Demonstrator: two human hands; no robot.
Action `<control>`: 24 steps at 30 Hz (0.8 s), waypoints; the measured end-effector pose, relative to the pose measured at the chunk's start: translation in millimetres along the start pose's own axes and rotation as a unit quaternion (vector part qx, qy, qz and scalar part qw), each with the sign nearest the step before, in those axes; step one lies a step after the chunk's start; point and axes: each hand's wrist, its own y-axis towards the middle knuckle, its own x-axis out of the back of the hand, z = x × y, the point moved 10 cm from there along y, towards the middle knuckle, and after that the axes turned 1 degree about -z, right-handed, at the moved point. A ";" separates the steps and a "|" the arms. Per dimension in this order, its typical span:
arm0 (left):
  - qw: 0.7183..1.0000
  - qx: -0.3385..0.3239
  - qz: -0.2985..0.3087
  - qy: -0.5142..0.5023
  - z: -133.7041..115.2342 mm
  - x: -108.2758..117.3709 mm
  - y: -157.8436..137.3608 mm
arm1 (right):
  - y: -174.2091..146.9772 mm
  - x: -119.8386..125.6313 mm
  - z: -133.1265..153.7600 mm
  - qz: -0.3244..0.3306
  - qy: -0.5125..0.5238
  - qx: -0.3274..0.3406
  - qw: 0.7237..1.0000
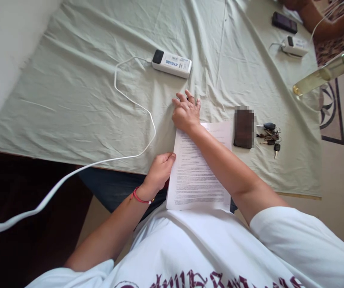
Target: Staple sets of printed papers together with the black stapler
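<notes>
A stack of printed paper sheets (200,176) lies partly on the table's edge and reaches back to my shirt. My left hand (161,170) pinches its left edge, thumb on top. Across the upper part of the sheets stretches my right forearm. Just past their top left corner, my right hand (186,112) rests on the cloth with fingers bent and spread apart. A small dark spot shows by its fingertips, too small to name. Beyond that hand is a white power bank (172,64) with a black end and a white cable (135,102) plugged in.
Right of the paper lie a brown wallet (244,130) and a bunch of keys (270,134). A bottle (318,78) with a green top, a phone (284,22) and another white power bank (294,46) are farther right. Another person's arm (330,24) rests at top right.
</notes>
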 end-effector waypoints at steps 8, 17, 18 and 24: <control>1.000 0.014 0.003 -0.010 12.7 -2.2 -21.2 | -2.2 2.4 1.2 0.006 0.006 0.003 1.000; 1.000 0.005 -0.028 0.004 17.6 -1.0 -37.3 | -4.9 5.3 2.8 0.027 0.004 -0.003 1.000; 1.000 0.010 -0.029 -0.004 19.5 -1.3 -39.9 | -4.9 5.4 2.8 0.026 0.004 -0.003 1.000; 0.990 0.089 0.030 -0.107 40.8 -17.7 -59.5 | -3.5 4.0 2.0 0.022 0.007 -0.002 1.000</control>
